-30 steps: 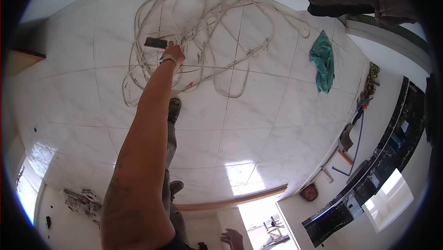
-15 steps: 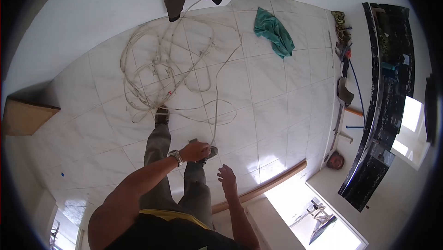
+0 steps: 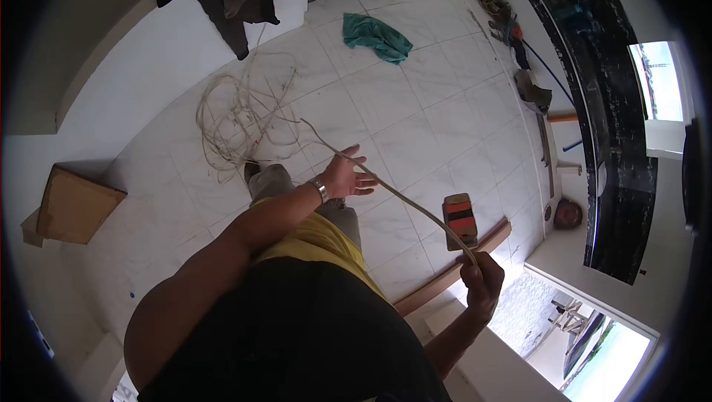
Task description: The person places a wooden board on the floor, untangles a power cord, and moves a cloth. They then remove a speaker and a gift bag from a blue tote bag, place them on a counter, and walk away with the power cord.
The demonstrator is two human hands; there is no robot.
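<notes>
A pale cable (image 3: 404, 198) runs from the floor up across the front of me. My right hand (image 3: 483, 279) is closed on it at the lower right. Near the middle, my left hand (image 3: 347, 177), with a watch on its wrist, has its fingers spread, and the cable passes over it. Beyond my left hand, loose coils of the same cable (image 3: 222, 124) lie on the tiled floor by my foot. A case-like object with red and black bands (image 3: 460, 218) is just above my right hand.
A green cloth (image 3: 377, 38) lies on the tiles (image 3: 400, 105). Dark clothes (image 3: 230, 1) hang at the upper left. A cardboard box (image 3: 80, 205) stands at the left. A long dark panel (image 3: 619, 127) and tools line the right wall. A brown beam (image 3: 445, 276) lies near the doorway.
My right hand has moved right and now holds the cable, which is stretched across. My left hand has opened and moved up and right. The view has shifted, and the banded object has come into view.
</notes>
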